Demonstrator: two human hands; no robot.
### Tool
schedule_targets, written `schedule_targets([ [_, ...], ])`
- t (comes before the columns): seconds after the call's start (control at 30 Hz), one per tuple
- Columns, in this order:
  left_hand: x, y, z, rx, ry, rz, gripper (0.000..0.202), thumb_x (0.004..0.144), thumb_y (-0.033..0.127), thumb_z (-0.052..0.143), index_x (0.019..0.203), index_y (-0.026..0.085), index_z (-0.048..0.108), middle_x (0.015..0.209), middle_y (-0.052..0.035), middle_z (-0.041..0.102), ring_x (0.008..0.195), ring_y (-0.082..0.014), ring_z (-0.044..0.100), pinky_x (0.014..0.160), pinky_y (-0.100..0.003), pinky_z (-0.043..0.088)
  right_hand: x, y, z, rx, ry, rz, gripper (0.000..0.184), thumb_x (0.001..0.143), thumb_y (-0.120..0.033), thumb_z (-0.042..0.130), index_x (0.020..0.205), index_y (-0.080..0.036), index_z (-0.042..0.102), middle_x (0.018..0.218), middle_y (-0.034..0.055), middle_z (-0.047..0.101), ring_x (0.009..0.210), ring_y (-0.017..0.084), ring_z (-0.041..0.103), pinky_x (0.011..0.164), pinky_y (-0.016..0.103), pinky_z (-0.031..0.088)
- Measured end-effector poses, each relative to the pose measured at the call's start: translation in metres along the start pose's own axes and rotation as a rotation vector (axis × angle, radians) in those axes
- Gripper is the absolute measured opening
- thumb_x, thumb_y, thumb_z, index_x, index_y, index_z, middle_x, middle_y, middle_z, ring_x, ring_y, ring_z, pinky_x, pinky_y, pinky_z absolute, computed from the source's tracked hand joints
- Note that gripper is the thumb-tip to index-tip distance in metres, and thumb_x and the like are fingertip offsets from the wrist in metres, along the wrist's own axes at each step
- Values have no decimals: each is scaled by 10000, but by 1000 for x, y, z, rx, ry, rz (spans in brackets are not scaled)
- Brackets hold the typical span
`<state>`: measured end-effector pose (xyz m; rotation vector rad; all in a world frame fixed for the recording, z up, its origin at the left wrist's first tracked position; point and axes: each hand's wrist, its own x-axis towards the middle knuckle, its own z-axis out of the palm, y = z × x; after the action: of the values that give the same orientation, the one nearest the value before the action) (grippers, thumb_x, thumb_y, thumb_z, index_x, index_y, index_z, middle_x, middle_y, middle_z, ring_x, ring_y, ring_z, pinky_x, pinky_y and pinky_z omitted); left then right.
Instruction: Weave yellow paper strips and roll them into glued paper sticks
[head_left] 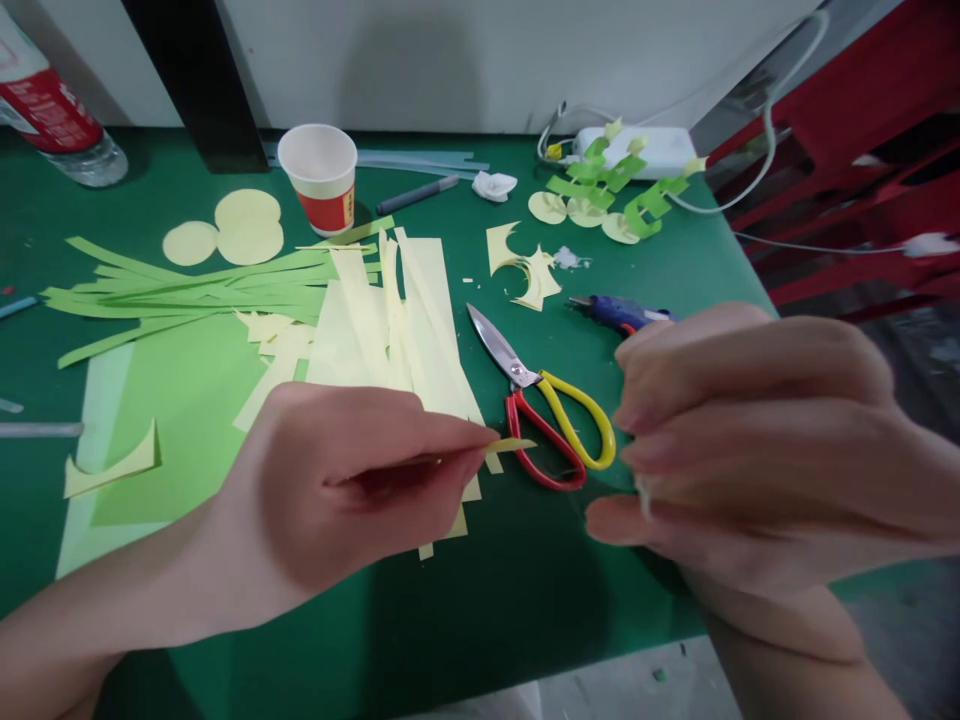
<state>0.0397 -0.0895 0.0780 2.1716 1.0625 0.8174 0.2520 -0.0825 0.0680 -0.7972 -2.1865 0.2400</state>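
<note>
My left hand [352, 480] is closed in a pinch on a small yellow paper piece [512, 445], whose tip sticks out past the fingertips. It hovers over a pile of pale yellow paper strips [390, 320] on the green table [480, 590]. My right hand [757, 440] is at the right, fingers curled together with a bit of whitish material at the fingertips; what it holds is unclear. Scissors [547, 410] with red and yellow handles lie between the two hands.
Green paper strips [187, 290] and a light green sheet [180, 420] lie at left, with yellow paper circles [240, 225] and a paper cup [321, 175] behind. A blue glue gun [615, 312], folded green-and-yellow paper pieces [607, 190], a white power strip [660, 150] and a bottle [56, 120] are also there.
</note>
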Motion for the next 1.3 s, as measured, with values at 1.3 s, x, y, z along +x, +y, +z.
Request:
schedule_targets([
  [1.3, -1, 1, 2, -128, 40, 51, 67, 712, 96, 666, 763, 140, 662, 519, 70, 603, 369, 1, 417, 339, -93, 312, 6, -7, 18, 511, 83, 103, 220, 693, 4, 621, 754, -171, 501, 687, 29, 665, 680, 104, 627, 615, 236, 541],
])
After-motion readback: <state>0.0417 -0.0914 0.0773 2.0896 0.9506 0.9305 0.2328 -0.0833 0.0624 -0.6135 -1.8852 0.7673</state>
